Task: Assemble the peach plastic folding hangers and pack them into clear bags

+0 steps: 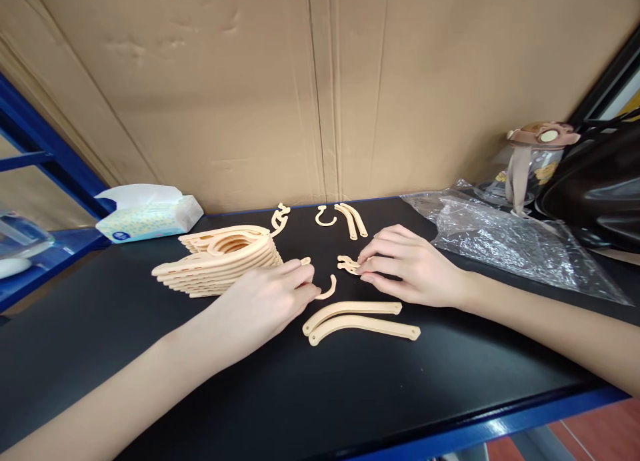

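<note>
Pinching a small hook (329, 289) between its bent fingers and thumb, the left hand (270, 294) is nearly closed, with the curved end poking out; a pale tip by the knuckles may belong to the same part. The right hand (410, 264) is loosely curled, its fingertips drawn together on a small wavy piece (346, 263); whether this is one part or two, or lifted off the surface (370, 381), I cannot tell.

Between the hands and the near edge lie two curved arms (365, 326), side by side. Farther back are another hook (326, 218) and two more arms (351, 221). A stack of hangers (210, 267) stands beside the left hand.

All these parts look like light, stiff plastic, smooth enough to slide a little. The hook's thin curve is probably its weakest portion, so its straight stem seems the better hold; the arms should suit a pinch near mid-length, leaving the holed ends free.
</note>
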Available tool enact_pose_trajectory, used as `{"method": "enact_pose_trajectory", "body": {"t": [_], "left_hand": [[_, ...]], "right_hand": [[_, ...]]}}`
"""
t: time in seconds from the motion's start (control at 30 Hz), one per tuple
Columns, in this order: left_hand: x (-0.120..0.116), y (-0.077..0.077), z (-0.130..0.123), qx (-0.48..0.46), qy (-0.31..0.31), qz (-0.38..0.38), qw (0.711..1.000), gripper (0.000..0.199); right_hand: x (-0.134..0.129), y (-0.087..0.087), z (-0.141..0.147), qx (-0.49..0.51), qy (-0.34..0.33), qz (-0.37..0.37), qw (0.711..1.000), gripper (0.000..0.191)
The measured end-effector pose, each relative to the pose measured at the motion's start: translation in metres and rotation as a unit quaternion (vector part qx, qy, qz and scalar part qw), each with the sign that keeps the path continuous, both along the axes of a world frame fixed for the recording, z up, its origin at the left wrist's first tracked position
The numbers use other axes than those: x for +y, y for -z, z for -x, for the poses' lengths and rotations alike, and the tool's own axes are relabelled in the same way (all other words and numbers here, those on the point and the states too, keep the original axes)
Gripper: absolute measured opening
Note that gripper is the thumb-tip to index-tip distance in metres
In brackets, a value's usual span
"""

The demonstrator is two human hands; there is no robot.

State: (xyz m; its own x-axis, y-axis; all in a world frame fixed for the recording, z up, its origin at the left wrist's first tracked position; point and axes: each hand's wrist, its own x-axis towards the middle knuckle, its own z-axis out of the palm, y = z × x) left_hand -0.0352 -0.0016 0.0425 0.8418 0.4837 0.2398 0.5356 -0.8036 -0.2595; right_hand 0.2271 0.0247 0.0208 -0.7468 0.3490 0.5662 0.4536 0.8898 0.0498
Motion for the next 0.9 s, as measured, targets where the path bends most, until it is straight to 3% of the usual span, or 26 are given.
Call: {"method": "enact_pose_trajectory", "body": {"t": [0.33, 0.6, 0.9], "left_hand": [[0.0, 0.003, -0.002, 0.02, 0.0, -0.007, 1.0, 0.022], [-0.006, 0.001, -0.005, -0.034, 0.059, -0.066, 0.995, 0.03], [-0.019, -0.002, -0.012, -0.056, 0.11, -0.093, 0.988, 0.022]], "right_hand": [[-0.001, 0.0, 0.0, 0.0, 0.002, 0.006, 1.0, 0.019], [-0.001, 0.0, 0.0, -0.001, -0.002, 0.005, 1.0, 0.02], [-0.004, 0.002, 0.003, -0.025, -0.024, 0.001, 0.999, 0.043]]}}
